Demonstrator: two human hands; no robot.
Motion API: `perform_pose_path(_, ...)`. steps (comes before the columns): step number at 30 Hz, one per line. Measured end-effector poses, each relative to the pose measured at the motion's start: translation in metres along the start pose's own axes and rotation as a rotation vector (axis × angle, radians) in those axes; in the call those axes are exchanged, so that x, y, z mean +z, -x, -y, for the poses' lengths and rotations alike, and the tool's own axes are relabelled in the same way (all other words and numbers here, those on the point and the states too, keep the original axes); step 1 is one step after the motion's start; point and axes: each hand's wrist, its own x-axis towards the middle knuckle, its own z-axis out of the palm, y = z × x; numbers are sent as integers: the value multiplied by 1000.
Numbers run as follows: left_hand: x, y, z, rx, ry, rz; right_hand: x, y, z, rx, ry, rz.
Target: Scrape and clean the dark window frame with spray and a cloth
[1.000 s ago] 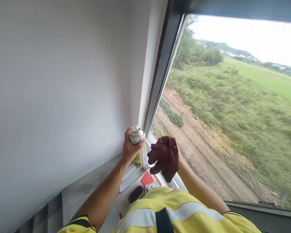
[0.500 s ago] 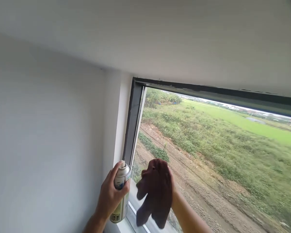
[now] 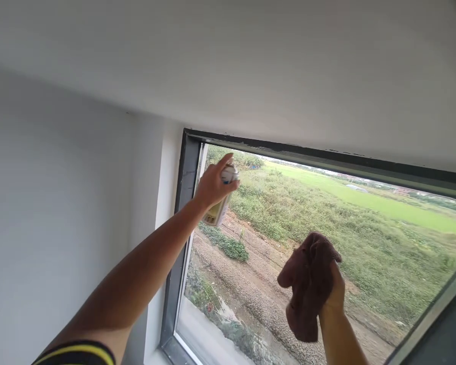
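My left hand [image 3: 215,185] is wrapped round a spray can [image 3: 217,212] and reaches up near the top left corner of the window pane [image 3: 289,203]. The can tilts slightly, its silver top up, with my index finger over the nozzle. Lower and to the right, my right hand [image 3: 336,291] grips a bunched dark brown cloth [image 3: 307,289], whose loose folds hang down. Most of the right fingers are hidden behind the cloth. Whether spray is coming out I cannot tell.
A dark window frame [image 3: 185,177] borders the glass, with chipped edges along its top bar [image 3: 289,150]. A white wall [image 3: 61,203] stands at the left, and a white ceiling [image 3: 228,66] slopes overhead. Outside lie a gravel track and green fields.
My left hand has lifted the spray can up toward the window's upper left corner. The cloth in my right hand has shifted to the right. The view has moved slightly to the right.
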Motion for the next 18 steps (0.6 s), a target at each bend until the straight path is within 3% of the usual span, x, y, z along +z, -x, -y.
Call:
perform_pose_path(3, 39, -31, -31, 28, 1, 37, -34, 0, 2, 84, -36, -166)
perform_pose_path(8, 89, -44, -71, 72, 58, 80, -79, 8, 12, 85, -47, -195)
perform_pose_path(13, 116, -44, -90, 82, 90, 82, -100, 16, 17, 98, -42, -268)
perform_pose_path(18, 127, -44, -93, 100, 127, 87, -106, 21, 19, 178, -85, -330)
